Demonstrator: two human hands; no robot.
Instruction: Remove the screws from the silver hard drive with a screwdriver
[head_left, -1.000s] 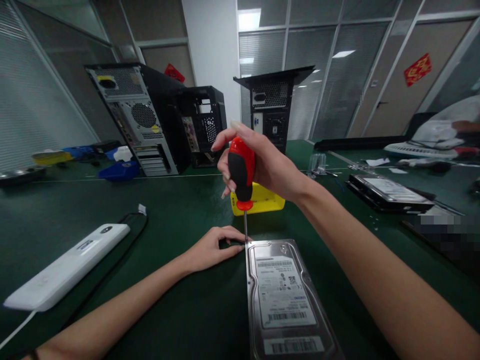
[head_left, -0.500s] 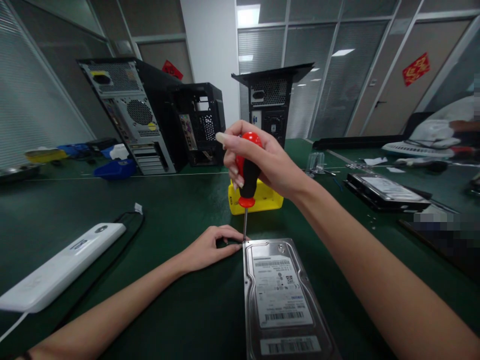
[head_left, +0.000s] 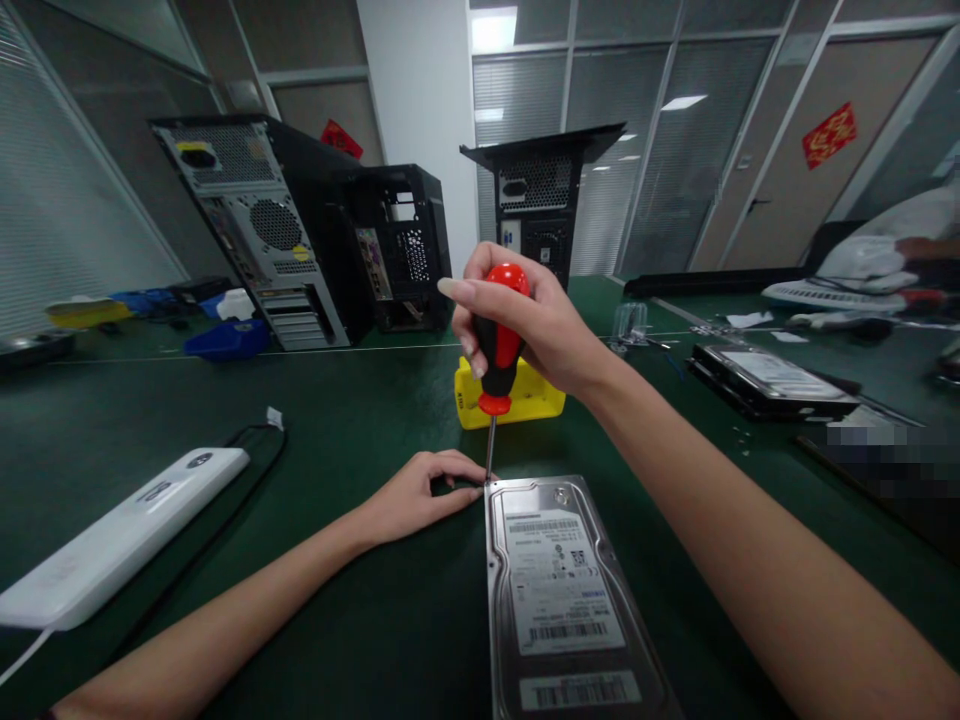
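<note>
Head view, right hand: the right hand (head_left: 551, 325) is wrapped round the screwdriver (head_left: 498, 352), thumb along the handle's top.
Left hand: the left hand (head_left: 416, 500) rests on the worktop (head_left: 360, 400), fingertips at the drive's corner; whether they pinch anything cannot be told.
Hard drive: the hard drive (head_left: 566, 580) lies label up before the person, its near end cut off by the frame.
Screwdriver tip: it meets the drive's far left corner, the handle leaning slightly right; a squarer shaft, steady downward pressure and a braced drive would probably suit best.
Edges: the left fingertips sit right beside the tip, so a slip could nick them.
Room: the yellow tray (head_left: 540, 405) stands just beyond the shaft; the white power strip (head_left: 127, 540) lies well apart, leftward.
</note>
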